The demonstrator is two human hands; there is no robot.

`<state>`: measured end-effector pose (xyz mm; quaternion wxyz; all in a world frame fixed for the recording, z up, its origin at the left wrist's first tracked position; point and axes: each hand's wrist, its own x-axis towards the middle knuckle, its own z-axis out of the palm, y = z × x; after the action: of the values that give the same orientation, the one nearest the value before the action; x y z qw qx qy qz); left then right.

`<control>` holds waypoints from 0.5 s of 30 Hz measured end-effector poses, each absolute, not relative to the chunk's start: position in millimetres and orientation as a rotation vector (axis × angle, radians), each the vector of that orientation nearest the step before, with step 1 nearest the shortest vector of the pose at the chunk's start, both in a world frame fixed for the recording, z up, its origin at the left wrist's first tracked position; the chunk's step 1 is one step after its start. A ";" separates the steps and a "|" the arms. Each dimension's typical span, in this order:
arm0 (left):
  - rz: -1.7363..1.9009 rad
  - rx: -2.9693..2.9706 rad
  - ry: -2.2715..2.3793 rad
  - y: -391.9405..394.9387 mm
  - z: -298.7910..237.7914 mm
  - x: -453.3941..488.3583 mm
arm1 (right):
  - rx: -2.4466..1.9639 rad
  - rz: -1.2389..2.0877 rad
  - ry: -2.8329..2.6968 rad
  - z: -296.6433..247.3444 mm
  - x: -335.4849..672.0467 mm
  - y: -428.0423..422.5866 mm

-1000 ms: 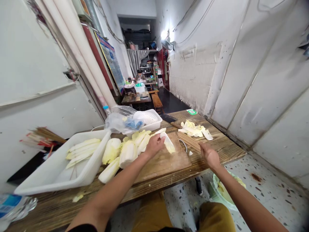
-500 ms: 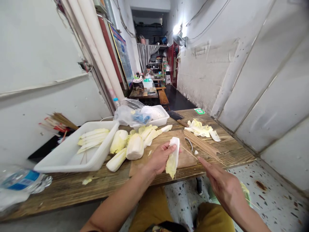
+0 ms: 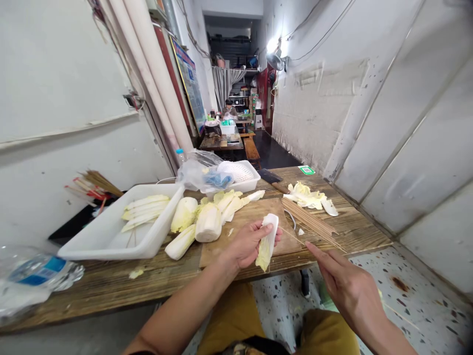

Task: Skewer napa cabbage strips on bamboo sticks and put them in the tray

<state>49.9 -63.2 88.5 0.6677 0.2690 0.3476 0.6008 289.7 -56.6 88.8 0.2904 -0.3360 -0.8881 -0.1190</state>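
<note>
My left hand (image 3: 246,244) is closed on a pale cabbage leaf (image 3: 267,242), held upright over the near edge of the wooden cutting board (image 3: 240,229). My right hand (image 3: 345,286) pinches a thin bamboo skewer (image 3: 295,238) whose tip points at the leaf from the right. A bundle of skewers (image 3: 312,223) lies on the table right of the board. Cabbage pieces (image 3: 207,221) are heaped at the board's left end.
A white tray (image 3: 111,231) with cabbage strips stands on the wooden table (image 3: 111,286). Behind are a white basket (image 3: 240,177) with a plastic bag, a cleaver (image 3: 273,178), leaf scraps (image 3: 308,198). A water bottle (image 3: 35,273) lies far left. A person sits far down the corridor.
My left hand lifted a cabbage leaf off the board toward me. My right hand picked a skewer from the bundle and brought it near the leaf. The camera tilted slightly.
</note>
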 end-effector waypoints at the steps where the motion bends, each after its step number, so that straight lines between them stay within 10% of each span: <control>1: 1.350 0.606 0.785 -63.2 88.6 50.5 | -0.897 -0.327 -2.365 88.6 290.1 -56.9; 15: 1.300 0.608 0.805 -63.5 93.3 58.2 | -0.953 -0.361 -2.378 95.0 294.6 -59.9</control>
<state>58.2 -63.5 93.3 0.6801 0.2709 0.3586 0.5792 294.6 -59.9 95.0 0.2738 -0.3543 -0.8840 -0.1342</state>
